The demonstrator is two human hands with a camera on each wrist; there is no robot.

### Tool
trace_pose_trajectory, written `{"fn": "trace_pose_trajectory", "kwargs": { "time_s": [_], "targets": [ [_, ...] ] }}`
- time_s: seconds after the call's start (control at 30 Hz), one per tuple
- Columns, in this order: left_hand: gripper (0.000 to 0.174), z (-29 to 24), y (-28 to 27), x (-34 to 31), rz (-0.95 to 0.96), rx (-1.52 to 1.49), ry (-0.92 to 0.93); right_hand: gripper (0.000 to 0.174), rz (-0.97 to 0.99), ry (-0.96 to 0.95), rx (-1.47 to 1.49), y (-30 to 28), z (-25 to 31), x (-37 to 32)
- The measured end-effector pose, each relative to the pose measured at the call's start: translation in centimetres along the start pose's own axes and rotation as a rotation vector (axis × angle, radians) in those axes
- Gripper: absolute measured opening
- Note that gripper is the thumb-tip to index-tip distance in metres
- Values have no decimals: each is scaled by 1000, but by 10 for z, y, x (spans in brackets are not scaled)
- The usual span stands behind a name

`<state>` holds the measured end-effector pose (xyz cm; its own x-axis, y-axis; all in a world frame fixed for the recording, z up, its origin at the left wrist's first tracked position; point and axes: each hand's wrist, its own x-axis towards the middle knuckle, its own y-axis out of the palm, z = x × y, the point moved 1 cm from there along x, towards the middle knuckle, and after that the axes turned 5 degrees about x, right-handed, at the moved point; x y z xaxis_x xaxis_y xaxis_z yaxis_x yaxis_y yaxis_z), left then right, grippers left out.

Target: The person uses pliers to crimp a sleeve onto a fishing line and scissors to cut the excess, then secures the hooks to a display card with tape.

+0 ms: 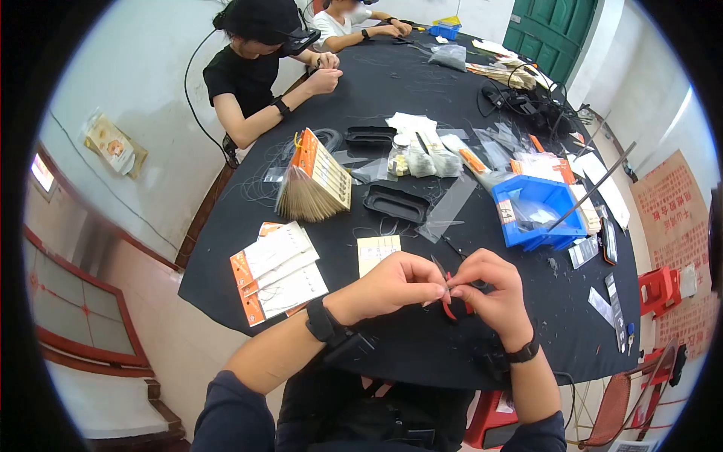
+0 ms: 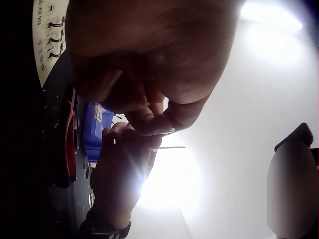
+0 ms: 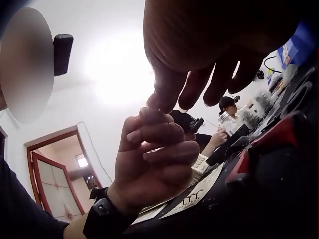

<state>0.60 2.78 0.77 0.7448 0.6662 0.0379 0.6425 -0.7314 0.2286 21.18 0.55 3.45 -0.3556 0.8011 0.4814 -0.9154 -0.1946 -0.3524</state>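
Observation:
My left hand and right hand meet fingertip to fingertip above the near part of the table. Each one pinches between thumb and forefinger at a small thin thing, mostly hidden by the fingertips; I cannot tell its kind. In the right wrist view, the left hand has its other fingers curled in, while the right hand's remaining fingers spread loosely. Red-handled pliers lie on the black cloth under the hands. Just beyond the left hand is a cream card, which carries black hooks in the right wrist view.
White cards with orange edges lie at left, behind them a fanned stack of cards. Black trays and a small jar stand mid-table. A blue bin with a rod leaning out is at right. Two people sit across.

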Motion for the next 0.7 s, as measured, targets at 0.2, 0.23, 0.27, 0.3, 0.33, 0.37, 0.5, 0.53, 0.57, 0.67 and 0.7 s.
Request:
{"fn": "trace_pose_trajectory", "kwargs": {
  "time_s": [0.2,0.23,0.27,0.3,0.33,0.37,0.5,0.53,0.57,0.67,0.7],
  "targets": [
    [15,3,2,2,-74,-12,-6,12,-74,63,4,0,1,-1],
    [15,2,4,3,-126,6,-17,12,-97,62,-14,-1,2,-1],
    [16,1,4,3,-178,24,-28,12,-141,41,-53,-2,3,0],
    [17,-1,4,2,-220,-50,4,13,-185,20,-92,-3,3,0],
    [19,-3,3,2,-260,-125,37,13,-230,-1,-131,-5,3,0],
    [21,-4,3,1,-300,-199,70,14,-267,-23,-181,-6,6,0],
    [28,-6,4,5,-406,-177,93,12,-350,-24,-248,-11,10,1],
    [28,-3,0,5,-341,-170,34,12,-364,-28,-252,-16,7,1],
    [28,-2,-6,3,-277,-161,-24,11,-379,-32,-255,-21,3,2],
    [23,-12,-19,-5,-153,-345,-139,10,-312,-42,-132,-47,-4,1],
    [22,-13,-23,-7,-131,-454,-133,10,-282,-63,-107,-55,-9,-1]
  ]
}}
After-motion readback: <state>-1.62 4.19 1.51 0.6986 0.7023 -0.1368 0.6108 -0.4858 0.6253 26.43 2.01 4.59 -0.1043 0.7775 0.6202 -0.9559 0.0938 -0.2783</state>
